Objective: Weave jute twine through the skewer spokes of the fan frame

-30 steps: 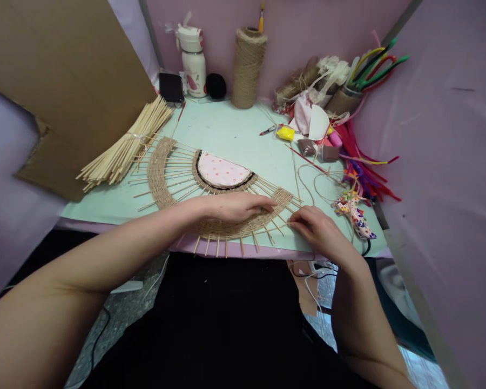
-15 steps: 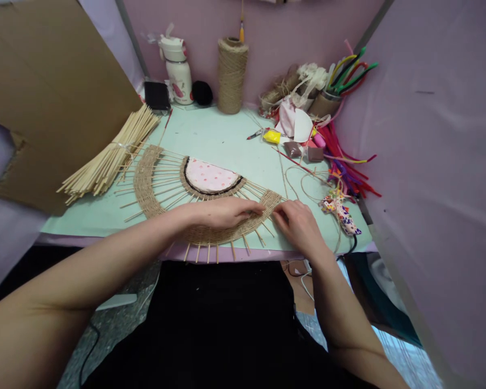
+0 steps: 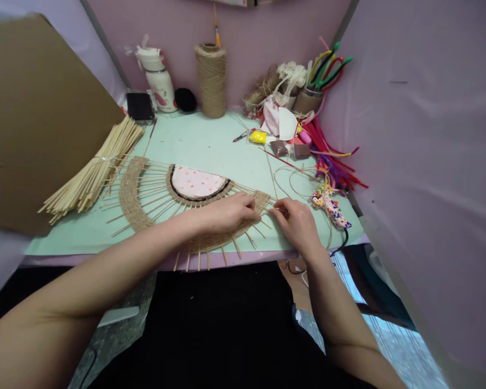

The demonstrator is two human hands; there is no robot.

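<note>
Head view: bent over woven half-round [image 3: 186, 201] on near edge of table [image 3: 214, 154].
Resting left hand [image 3: 234, 213] palm-down on its right part, fingers curled, cannot tell if gripping; angling right hand [image 3: 297, 222] inward beside rod tips [image 3: 266, 223], thumb and forefinger close together, cannot tell if holding anything.

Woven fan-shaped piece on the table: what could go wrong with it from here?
Several stick tips of the woven piece jut past the front of the table, near the person's black clothing, so they might snag or bend if the person leans in. On the left, more tips sit close to the tied bundle of sticks and could catch on it if the piece is turned.
</note>
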